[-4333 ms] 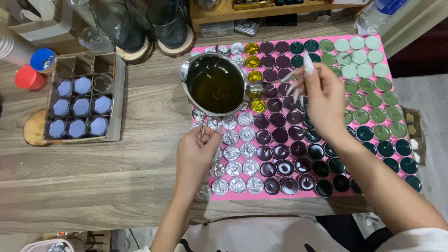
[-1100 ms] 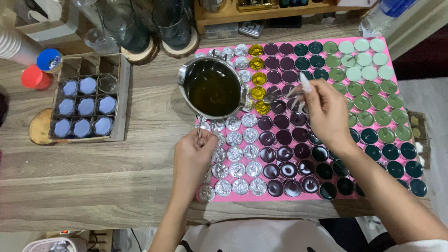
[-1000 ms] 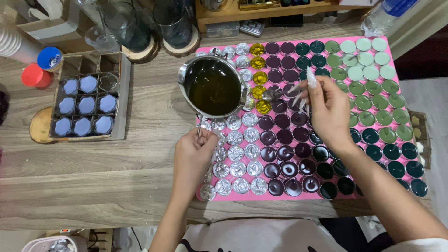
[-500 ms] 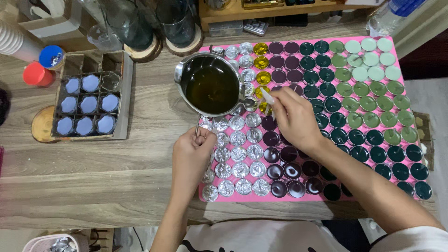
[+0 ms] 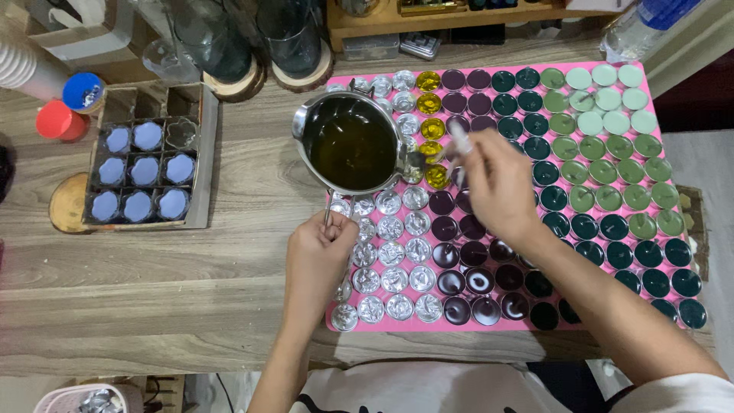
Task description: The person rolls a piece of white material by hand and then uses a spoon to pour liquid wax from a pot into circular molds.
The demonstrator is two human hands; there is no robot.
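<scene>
Above the pink mat (image 5: 459,325) of small round foil cups, the left hand (image 5: 319,256) gripped the handle of the steel pouring pot (image 5: 349,143) of dark liquid, while the right hand (image 5: 497,183) pinched a thin white stick (image 5: 461,141) beside it.

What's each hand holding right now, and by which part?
Left hand grips the metal pot of dark liquid by its handle. Right hand pinches a thin white stick near its lower end.

Mat (image 5: 654,80) pink. Cups (image 5: 390,252): silver empties, then yellow, dk purple, dk teal, pale green fills. Pot (image 5: 348,144) steel w/ dk olive liquid. Counter (image 5: 153,306) grey woodgrain. Box (image 5: 145,164) w/ lilac-blue fills.
</scene>
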